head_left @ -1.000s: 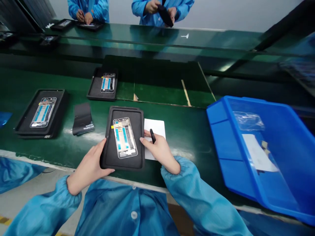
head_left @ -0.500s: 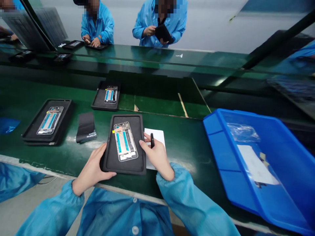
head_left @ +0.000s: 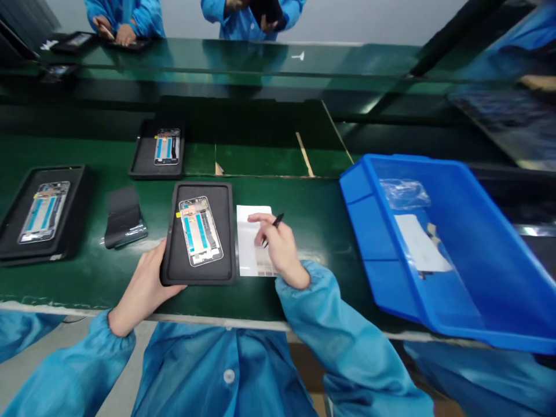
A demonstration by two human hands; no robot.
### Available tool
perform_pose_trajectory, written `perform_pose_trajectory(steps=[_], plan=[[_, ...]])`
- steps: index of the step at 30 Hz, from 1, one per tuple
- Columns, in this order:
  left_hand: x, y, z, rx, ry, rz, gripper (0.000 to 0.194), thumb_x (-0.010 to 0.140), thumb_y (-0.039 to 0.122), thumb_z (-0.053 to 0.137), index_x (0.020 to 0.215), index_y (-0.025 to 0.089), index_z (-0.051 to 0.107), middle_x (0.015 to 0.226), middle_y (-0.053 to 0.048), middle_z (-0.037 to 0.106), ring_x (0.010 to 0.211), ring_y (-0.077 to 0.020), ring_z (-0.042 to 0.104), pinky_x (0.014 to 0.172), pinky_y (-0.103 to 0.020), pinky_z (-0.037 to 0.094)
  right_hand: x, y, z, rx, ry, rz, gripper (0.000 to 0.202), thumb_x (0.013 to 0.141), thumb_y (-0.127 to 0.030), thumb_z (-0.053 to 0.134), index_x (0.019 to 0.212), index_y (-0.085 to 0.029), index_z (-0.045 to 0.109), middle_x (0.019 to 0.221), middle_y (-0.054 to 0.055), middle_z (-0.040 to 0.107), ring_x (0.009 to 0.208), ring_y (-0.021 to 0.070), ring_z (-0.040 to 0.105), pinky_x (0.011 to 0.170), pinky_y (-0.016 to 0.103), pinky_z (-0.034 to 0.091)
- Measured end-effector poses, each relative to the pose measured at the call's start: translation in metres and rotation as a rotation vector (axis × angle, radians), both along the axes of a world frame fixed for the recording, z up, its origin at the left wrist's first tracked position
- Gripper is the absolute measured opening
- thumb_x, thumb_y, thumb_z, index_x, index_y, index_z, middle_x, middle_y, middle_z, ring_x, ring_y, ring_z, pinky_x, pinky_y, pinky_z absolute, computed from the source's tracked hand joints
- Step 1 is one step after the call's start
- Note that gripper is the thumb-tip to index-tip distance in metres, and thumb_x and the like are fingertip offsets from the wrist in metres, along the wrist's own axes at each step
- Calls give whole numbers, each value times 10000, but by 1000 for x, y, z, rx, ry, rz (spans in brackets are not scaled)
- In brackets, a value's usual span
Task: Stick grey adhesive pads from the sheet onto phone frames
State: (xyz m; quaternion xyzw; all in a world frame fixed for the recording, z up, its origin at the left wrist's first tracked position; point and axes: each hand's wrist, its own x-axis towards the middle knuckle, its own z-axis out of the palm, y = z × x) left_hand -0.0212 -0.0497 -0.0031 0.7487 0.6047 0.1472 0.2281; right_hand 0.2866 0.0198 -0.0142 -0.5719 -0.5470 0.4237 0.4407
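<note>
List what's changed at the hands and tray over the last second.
The right hand came off the tray's right edge and moved right, over the paper.
Same as before: pen in the right hand's grip, left hand on the tray's near left corner, phone lying in the tray.

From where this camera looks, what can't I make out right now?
In the head view:
Left hand: some of its fingers, hidden by the black tray.
Pen: whether its tip touches the white sheet; too small, partly covered by the right hand.
Co-workers opposite: their heads, cut off by the top edge.
Leftmost tray: its near corner, cut off by the left edge.
</note>
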Motion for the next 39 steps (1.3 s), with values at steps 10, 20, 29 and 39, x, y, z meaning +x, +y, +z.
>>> perform_pose_trajectory(steps=[10, 20, 29, 39], plan=[[16, 14, 49, 231, 148, -48, 875, 862, 526, 675, 1551, 171, 270, 1490, -194, 487, 1320, -372, 518, 1041, -511, 483, 65, -10, -6, -96, 131, 86, 283, 841, -480, 758, 824, -212, 666, 732, 1, 663, 685, 158, 640, 699, 295, 530], [160, 88, 34, 262, 359, -783, 428, 919, 313, 643, 1258, 53, 614, 1354, -207, 610, 1251, -328, 576, 1040, -448, 437, 67, -17, -22, 67, -102, 61, 199, 824, -361, 786, 971, -230, 756, 983, 59, 777, 924, 238, 733, 864, 388, 593], [164, 88, 20, 197, 470, -802, 571, 898, 433, 676, 1307, 40, 608, 1418, -208, 582, 1268, -333, 573, 1061, -422, 395, 74, -23, -27, 119, -227, 47, 145, 861, -331, 751, 965, -233, 725, 945, 40, 784, 862, 219, 754, 817, 352, 607], [167, 88, 17, 180, 463, -791, 562, 897, 406, 673, 1318, 42, 596, 1424, -204, 576, 1299, -329, 544, 1066, -436, 391, 71, -24, -26, 103, -206, 54, 137, 854, -326, 760, 949, -232, 734, 928, 33, 796, 832, 210, 764, 800, 334, 614]])
